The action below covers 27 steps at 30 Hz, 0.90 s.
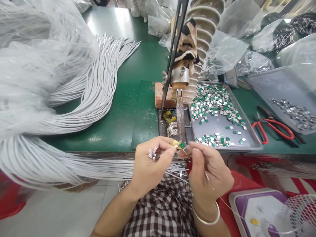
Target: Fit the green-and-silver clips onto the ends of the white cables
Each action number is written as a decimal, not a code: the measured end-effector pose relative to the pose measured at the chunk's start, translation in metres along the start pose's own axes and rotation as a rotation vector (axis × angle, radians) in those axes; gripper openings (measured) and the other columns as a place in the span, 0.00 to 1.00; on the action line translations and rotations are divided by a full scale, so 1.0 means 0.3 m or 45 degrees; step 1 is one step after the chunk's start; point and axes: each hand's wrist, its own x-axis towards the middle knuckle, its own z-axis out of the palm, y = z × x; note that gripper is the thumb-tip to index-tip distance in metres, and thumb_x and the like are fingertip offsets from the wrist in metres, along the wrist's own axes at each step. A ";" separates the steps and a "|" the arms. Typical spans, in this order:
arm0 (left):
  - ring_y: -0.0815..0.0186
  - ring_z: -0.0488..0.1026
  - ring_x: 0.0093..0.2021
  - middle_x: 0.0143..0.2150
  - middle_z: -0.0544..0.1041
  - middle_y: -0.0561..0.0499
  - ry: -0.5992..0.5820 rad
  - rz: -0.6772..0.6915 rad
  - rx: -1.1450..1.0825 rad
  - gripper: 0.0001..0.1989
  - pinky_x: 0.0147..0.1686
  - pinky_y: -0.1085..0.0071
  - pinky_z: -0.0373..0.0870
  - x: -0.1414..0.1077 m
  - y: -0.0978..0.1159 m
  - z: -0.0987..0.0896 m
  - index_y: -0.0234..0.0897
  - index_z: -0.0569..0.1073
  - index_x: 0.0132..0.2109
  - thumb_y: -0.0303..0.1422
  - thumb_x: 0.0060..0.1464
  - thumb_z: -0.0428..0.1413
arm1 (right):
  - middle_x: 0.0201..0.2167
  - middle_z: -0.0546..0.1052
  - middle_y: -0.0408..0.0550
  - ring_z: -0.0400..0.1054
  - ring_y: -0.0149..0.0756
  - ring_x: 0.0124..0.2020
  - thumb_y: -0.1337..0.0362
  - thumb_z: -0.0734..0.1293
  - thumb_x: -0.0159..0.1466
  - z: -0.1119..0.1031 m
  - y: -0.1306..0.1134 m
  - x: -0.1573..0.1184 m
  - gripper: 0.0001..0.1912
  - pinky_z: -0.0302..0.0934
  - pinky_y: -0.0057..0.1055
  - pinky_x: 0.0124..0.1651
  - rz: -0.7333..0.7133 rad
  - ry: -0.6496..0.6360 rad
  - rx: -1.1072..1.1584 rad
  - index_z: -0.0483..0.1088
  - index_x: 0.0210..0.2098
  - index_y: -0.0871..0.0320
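Observation:
Near the soldering iron's tip, my left hand [154, 161] is closed around several white cables, whose cut ends [153, 153] poke out between the fingers. Its thumb and forefinger, the latter with a yellow wrap [175, 144], pinch near a small green circuit board [182, 145] with a metal end. My right hand [209, 164] is closed with fingertips at that metal end; whether they touch it is blurred. A thin solder wire [222, 198] runs from my right hand down to the right. Just above both hands, the soldering iron [180, 112] points downward on its stand.
A metal tray [209, 126] of green boards lies right of the iron, beside red-handled pliers [278, 128]. A brick [160, 95] stands behind the iron, with a ribbed duct [204, 29] above. Bundled white cables [98, 98] cover the left. A fan grille [298, 214] is lower right.

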 end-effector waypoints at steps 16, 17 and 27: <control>0.73 0.76 0.29 0.33 0.83 0.55 0.021 0.078 0.038 0.09 0.29 0.80 0.70 0.033 0.032 0.002 0.36 0.75 0.27 0.22 0.53 0.57 | 0.41 0.81 0.46 0.76 0.33 0.40 0.78 0.72 0.58 0.028 -0.042 0.063 0.15 0.74 0.32 0.45 -0.417 0.187 -0.266 0.77 0.41 0.55; 0.72 0.77 0.30 0.33 0.83 0.55 0.019 0.078 0.027 0.09 0.29 0.80 0.71 0.032 0.032 0.001 0.36 0.75 0.27 0.23 0.53 0.57 | 0.41 0.81 0.45 0.76 0.33 0.40 0.78 0.72 0.58 0.026 -0.043 0.061 0.15 0.74 0.32 0.46 -0.416 0.161 -0.266 0.77 0.41 0.55; 0.73 0.74 0.28 0.34 0.82 0.53 -0.017 0.030 0.048 0.09 0.28 0.78 0.69 0.008 0.006 -0.008 0.36 0.73 0.27 0.23 0.55 0.56 | 0.24 0.72 0.39 0.68 0.25 0.24 0.71 0.59 0.69 -0.003 -0.029 0.052 0.12 0.64 0.24 0.30 -0.137 -0.022 -0.110 0.70 0.31 0.57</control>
